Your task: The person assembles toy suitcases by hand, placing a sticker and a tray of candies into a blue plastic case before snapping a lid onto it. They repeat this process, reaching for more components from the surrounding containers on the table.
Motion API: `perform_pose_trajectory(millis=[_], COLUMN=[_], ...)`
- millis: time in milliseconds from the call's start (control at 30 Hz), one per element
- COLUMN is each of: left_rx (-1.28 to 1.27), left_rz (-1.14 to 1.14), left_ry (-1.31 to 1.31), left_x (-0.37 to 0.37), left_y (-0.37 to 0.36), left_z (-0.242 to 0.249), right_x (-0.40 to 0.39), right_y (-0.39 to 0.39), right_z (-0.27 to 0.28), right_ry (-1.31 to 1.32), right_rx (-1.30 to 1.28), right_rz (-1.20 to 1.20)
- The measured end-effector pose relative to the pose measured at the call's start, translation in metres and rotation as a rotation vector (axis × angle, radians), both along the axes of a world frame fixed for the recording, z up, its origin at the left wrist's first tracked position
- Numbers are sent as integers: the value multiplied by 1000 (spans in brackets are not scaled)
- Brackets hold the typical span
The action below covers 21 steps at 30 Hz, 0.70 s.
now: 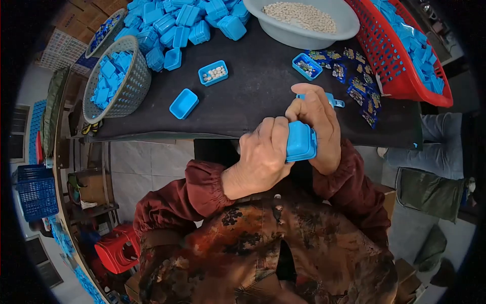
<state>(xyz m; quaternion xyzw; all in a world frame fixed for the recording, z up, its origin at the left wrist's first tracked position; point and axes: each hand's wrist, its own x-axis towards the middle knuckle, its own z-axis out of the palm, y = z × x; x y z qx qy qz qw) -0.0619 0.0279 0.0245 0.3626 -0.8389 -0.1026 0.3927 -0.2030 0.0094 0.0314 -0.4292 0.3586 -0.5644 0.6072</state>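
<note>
A closed blue box (299, 142) is held between both hands just in front of the table's near edge. My left hand (263, 152) wraps round its left side, fingers closed on it. My right hand (321, 131) presses on its right side, with the upper fingers bent. Beyond the right hand, a small blue piece (334, 100) lies on the black table, partly hidden. Further back stand an open blue box with white pellets (214, 73), an empty open blue box (184, 104) and a blue box with small mixed items (307, 67).
Blue boxes (187, 20) are heaped at the back. A grey basin (283, 38) holds white pellets. A grey basket (136, 81) stands left, a red basket (395, 66) right. Printed packets (357, 91) lie beside it. A person's legs (438, 142) show at the right.
</note>
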Motion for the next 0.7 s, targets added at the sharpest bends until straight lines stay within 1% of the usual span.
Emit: perform_pose_trajectory(millis=[33, 100, 133, 200, 333, 400, 433, 467, 500, 533, 567, 633, 667, 700], left_rx=[3, 57, 59, 92, 93, 233, 355, 344, 401, 463, 482, 482, 480, 481], left_rz=[-3, 19, 19, 32, 22, -133, -149, -145, -132, -115, -119, -145, -181, -185], left_ry=[2, -49, -49, -83, -68, 119, 210, 209, 176, 144, 79, 35, -5, -9], left_x=[0, 1, 1, -1, -2, 0, -1, 3, 9, 15, 20, 23, 23, 23], left_y=[1, 2, 3, 6, -5, -26, -29, -34, -40, -45, -47, -48, -49, -50], left_z=[-1, -3, -3, -2, 1, -4, 1, 7, 11, 15, 19, 22, 23, 23], right_x=[-1, -3, -3, -4, -9, -17, -20, -24, -29, -40, -39, -34, -31, -29], right_y=[-1, -2, -2, 0, -6, -19, -19, -19, -17, -13, -11, -9, -10, -12], right_z=[-1, -3, -4, -6, 0, -1, 3, 12, 25, 44, 51, 53, 47, 37], right_ry=[2, 273, 273, 360, 389, 508, 504, 529, 553, 717, 817, 1030, 1026, 1077], right_rx=[3, -76, -75, -123, -100, -244, -252, -360, -469, -547, -664, -859, -857, -903], right_rz=[-3, -8, -8, -40, -52, 20, 19, 11, 7, 181, 227, 271, 269, 241])
